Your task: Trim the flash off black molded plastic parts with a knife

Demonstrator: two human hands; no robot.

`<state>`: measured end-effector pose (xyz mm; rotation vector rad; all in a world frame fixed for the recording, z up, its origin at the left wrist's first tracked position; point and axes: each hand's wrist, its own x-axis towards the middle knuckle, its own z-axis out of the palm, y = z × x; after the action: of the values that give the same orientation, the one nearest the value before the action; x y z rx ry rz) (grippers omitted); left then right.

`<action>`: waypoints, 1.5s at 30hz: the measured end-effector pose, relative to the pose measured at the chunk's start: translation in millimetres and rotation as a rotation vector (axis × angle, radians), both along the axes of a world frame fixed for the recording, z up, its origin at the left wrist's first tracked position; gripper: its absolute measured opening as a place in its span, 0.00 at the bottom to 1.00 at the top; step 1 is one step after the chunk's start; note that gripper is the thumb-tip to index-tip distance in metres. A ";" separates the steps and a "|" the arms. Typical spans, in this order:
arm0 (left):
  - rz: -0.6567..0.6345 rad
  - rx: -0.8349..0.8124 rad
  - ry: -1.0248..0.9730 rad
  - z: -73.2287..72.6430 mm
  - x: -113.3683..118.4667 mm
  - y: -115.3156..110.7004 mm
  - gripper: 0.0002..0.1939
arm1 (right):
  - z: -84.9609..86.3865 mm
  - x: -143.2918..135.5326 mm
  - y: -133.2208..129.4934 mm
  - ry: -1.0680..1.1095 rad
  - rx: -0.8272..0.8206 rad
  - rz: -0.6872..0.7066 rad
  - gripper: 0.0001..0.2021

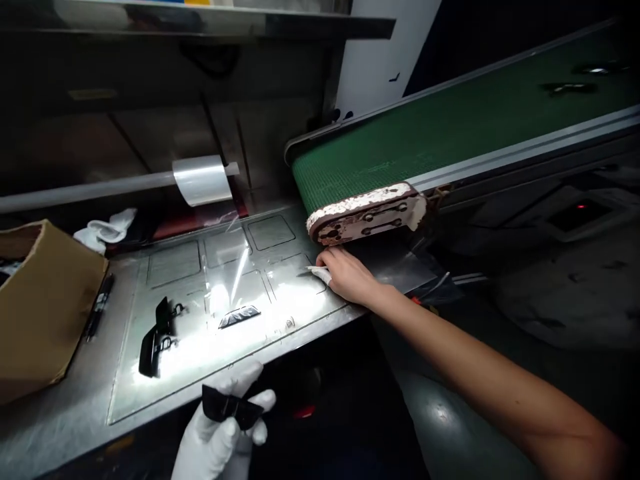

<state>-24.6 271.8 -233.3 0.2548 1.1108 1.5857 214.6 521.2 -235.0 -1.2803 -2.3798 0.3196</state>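
In a white glove, my left hand (225, 423) holds a small black plastic part (231, 407) between thumb and fingers, in front of the bench edge. My right hand (345, 273), bare over the wrist, rests at the right end of the metal bench (120, 393) below the conveyor end. Its fingers are closed on a thin white piece (321, 272), perhaps a cloth or a blade wrapped in white; I cannot make out which. On the bench lie black parts with small hooks (150, 350) and a flat dark piece with a glossy surface (240, 316).
A cardboard box (50, 313) stands at the left, with a black pen (100, 307) beside it. Behind are a roll of clear film (203, 180) on a bar and a white cloth (107, 228). A green conveyor belt (425, 127) runs to the upper right, carrying dark parts.
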 end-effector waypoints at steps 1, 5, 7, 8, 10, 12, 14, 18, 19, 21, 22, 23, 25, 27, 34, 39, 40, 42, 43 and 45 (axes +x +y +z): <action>0.011 0.009 -0.001 1.8 2.7 0.8 0.19 | 2.2 -0.9 -6.0 -0.002 -0.018 0.025 0.08; -0.081 0.111 -0.018 -0.8 -0.7 -0.1 0.18 | 21.4 -12.0 -49.0 0.129 -0.224 0.240 0.15; -0.145 0.168 -0.036 -6.9 -2.6 -1.8 0.18 | 32.6 -20.5 -72.0 0.200 -0.396 0.469 0.17; -0.174 0.193 -0.039 -10.1 -2.0 -2.6 0.19 | 37.1 -25.2 -82.1 0.222 -0.465 0.570 0.17; -0.244 0.239 -0.042 -15.6 2.1 -3.5 0.19 | 42.5 -34.3 -98.1 0.244 -0.544 0.697 0.15; -0.299 0.266 -0.048 -18.9 7.7 -3.7 0.20 | 43.6 -41.4 -107.7 0.250 -0.590 0.722 0.13; -0.344 0.283 -0.059 -20.2 12.4 -3.4 0.21 | 43.1 -44.8 -112.1 0.214 -0.652 0.714 0.13; -0.394 0.239 -0.089 -20.4 14.7 -4.2 0.29 | 46.6 -44.9 -113.2 0.090 -0.709 0.711 0.18; -0.387 0.214 -0.087 -20.5 14.3 -4.8 0.31 | 48.4 -44.8 -113.0 0.057 -0.701 0.717 0.21; -0.385 0.189 -0.086 -21.2 13.6 -6.0 0.29 | 51.4 -45.3 -113.0 -0.015 -0.691 0.718 0.26; -0.389 0.199 -0.099 -21.7 13.4 -6.5 0.26 | 52.3 -45.9 -113.3 -0.048 -0.685 0.711 0.27; -0.396 0.211 -0.120 -22.2 13.5 -6.9 0.23 | 52.7 -46.6 -113.9 -0.074 -0.677 0.703 0.27; -0.420 0.241 -0.162 -22.9 13.6 -7.3 0.22 | 52.1 -48.1 -115.6 -0.111 -0.668 0.690 0.28; -0.433 0.250 -0.198 -23.0 13.3 -7.4 0.24 | 50.6 -49.9 -117.9 -0.137 -0.652 0.683 0.29; -0.373 0.130 -0.068 -17.4 8.3 -6.7 0.24 | 48.8 -57.6 -124.8 -0.246 -0.600 0.652 0.26; -0.401 0.174 -0.128 -18.7 8.0 -6.5 0.22 | 51.3 -61.4 -127.7 -0.317 -0.546 0.627 0.29; -0.400 0.182 -0.154 -19.3 8.1 -6.7 0.22 | 52.1 -62.1 -128.1 -0.328 -0.541 0.621 0.29; -0.394 0.173 -0.181 -20.0 8.1 -6.8 0.20 | 53.4 -63.3 -128.6 -0.355 -0.527 0.606 0.28; -0.393 0.161 -0.177 -20.0 7.9 -6.7 0.20 | 53.7 -63.8 -128.7 -0.368 -0.527 0.601 0.27; -0.393 0.145 -0.143 -19.2 7.5 -6.0 0.20 | 53.5 -64.5 -129.0 -0.378 -0.527 0.595 0.25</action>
<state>-17.1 265.8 -252.4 0.4226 0.7799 1.3098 150.1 392.1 -181.5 -0.8313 -3.1135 1.0139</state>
